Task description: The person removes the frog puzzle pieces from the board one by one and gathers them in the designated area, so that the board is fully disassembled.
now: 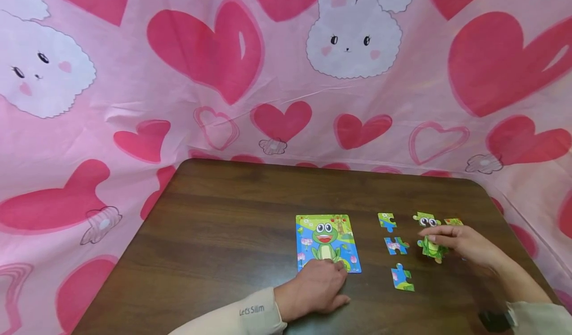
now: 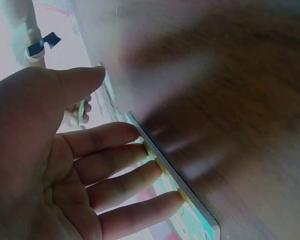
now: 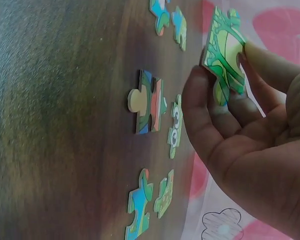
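My left hand (image 1: 318, 288) rests at the near edge of a frog picture board (image 1: 308, 249). In the left wrist view its fingers (image 2: 122, 172) lie extended over the board's rim (image 2: 182, 185), thumb apart. My right hand (image 1: 469, 243) pinches a jigsaw piece (image 3: 225, 52) between thumb and fingers, raised above the table. Green frog body and belly are printed on it. Past the fingertips lies an eyes piece (image 1: 428, 221) with the frog's two eyes. A mouth piece (image 3: 144, 102) with red on it sits beneath my right hand on the table, close to the eyes piece.
Left of my right hand, a column of loose pieces holds a top piece (image 1: 387, 221), a middle piece (image 1: 396, 245) and a lower piece (image 1: 402, 278). Another piece (image 1: 454, 222) shows behind the right hand. A pink heart-patterned cloth (image 1: 304, 92) hangs behind the brown table (image 1: 214, 216).
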Tool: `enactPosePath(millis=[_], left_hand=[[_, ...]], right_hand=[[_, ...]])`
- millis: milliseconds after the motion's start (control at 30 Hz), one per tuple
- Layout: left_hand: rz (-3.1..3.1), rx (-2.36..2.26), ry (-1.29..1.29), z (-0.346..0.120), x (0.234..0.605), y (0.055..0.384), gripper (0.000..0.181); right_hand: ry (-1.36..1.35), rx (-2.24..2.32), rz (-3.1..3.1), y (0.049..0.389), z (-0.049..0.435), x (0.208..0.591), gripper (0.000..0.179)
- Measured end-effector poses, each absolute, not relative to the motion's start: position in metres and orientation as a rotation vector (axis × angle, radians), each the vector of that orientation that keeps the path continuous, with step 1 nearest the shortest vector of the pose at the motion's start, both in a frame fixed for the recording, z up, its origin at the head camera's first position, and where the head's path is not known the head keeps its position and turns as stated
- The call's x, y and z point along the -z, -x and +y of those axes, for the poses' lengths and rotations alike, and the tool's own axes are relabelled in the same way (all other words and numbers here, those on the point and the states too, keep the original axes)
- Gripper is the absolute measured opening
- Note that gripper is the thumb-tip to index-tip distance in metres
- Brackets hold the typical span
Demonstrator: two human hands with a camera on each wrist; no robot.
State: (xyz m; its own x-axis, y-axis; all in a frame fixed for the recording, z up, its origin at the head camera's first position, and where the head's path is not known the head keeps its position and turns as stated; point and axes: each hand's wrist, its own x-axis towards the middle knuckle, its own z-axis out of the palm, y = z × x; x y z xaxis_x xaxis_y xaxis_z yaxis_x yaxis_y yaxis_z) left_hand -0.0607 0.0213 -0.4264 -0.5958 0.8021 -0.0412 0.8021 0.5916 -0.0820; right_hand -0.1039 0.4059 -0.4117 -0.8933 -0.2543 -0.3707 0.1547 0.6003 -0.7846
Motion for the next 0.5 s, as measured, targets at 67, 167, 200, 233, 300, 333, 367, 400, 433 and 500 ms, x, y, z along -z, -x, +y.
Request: enactPosePath(millis=[67, 167, 200, 233, 300, 333, 367, 400, 433, 500], left_hand=[[-2.794, -0.158, 1.407, 0.021, 0.426, 0.060, 0.041], [-2.792, -0.167, 1.404, 0.020, 0.425, 0.060, 0.041], [-2.793, -0.171, 1.402, 0.020, 0.425, 0.060, 0.041], [-2.798, -0.169, 1.403, 0.020, 0.425, 0.060, 0.041], [-2.807, -0.167, 1.407, 0.021, 0.426, 0.060, 0.041], [-2.810, -0.165, 1.407, 0.021, 0.426, 0.060, 0.041], [-2.810, -0.167, 1.407, 0.021, 0.426, 0.060, 0.041], [-2.809, -0.166, 1.406, 0.021, 0.426, 0.060, 0.041], [-2.807, -0.165, 1.406, 0.020, 0.427, 0.060, 0.041], [-2.801, -0.162, 1.407, 0.020, 0.427, 0.060, 0.041]], right_hand=[[0.152, 1.230, 2.353, 0.104, 0.409, 0.415, 0.037], [0.240, 1.218, 2.311, 0.104, 0.413, 0.418, 0.032], [0.263, 1.200, 2.315, 0.103, 0.415, 0.419, 0.031], [0.281, 1.180, 2.325, 0.101, 0.416, 0.421, 0.031], [0.284, 1.148, 2.344, 0.098, 0.418, 0.423, 0.030], [0.276, 1.141, 2.350, 0.096, 0.419, 0.425, 0.030], [0.279, 1.133, 2.364, 0.093, 0.419, 0.426, 0.030], [0.278, 1.129, 2.371, 0.091, 0.420, 0.428, 0.030], [0.269, 1.134, 2.369, 0.089, 0.420, 0.429, 0.029], [0.265, 1.139, 2.371, 0.085, 0.421, 0.432, 0.028]])
